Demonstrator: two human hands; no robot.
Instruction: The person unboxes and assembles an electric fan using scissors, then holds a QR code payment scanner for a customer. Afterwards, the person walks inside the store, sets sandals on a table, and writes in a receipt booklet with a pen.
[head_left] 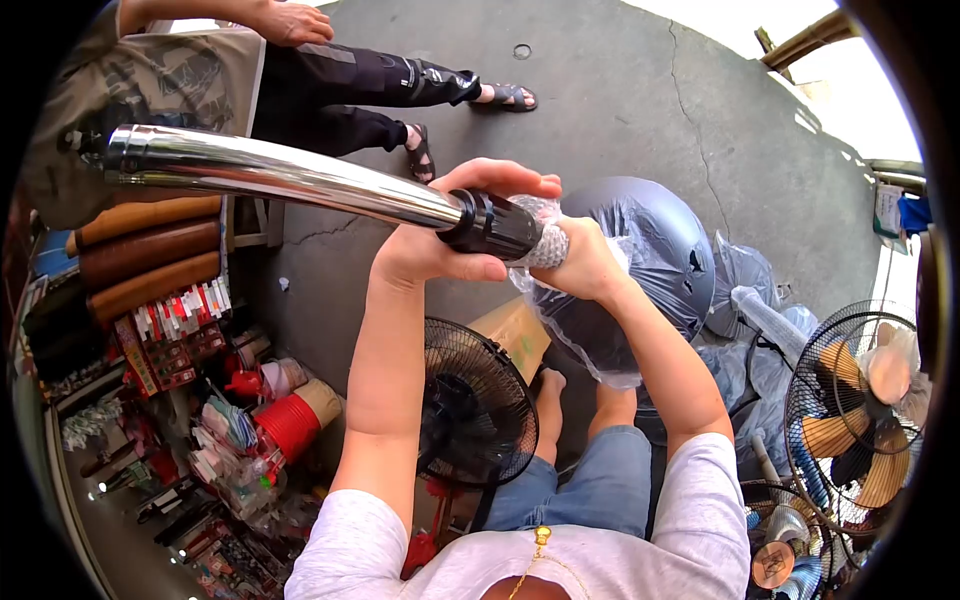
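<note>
A shiny chrome fan pole (290, 178), looking curved through the wide lens, reaches from the upper left to a black ribbed collar (490, 223). My left hand (425, 245) cups this collar from behind, fingers along one side and thumb along the other. Just past the collar, my right hand (585, 260) is closed around a section wrapped in white netting (547, 248) and clear plastic. Beyond it is a dark round base (650, 235) under a thin plastic bag. What holds the pole and base together is hidden by my right hand and the wrapping.
Another person's dark trousers (350, 90) and sandals are at upper left. A black fan (470, 405) stands beside my legs. More fans (855, 410) and plastic-wrapped parts (750, 370) are at right. Rolls (150, 240), boxes and a red bucket (290, 430) crowd the left.
</note>
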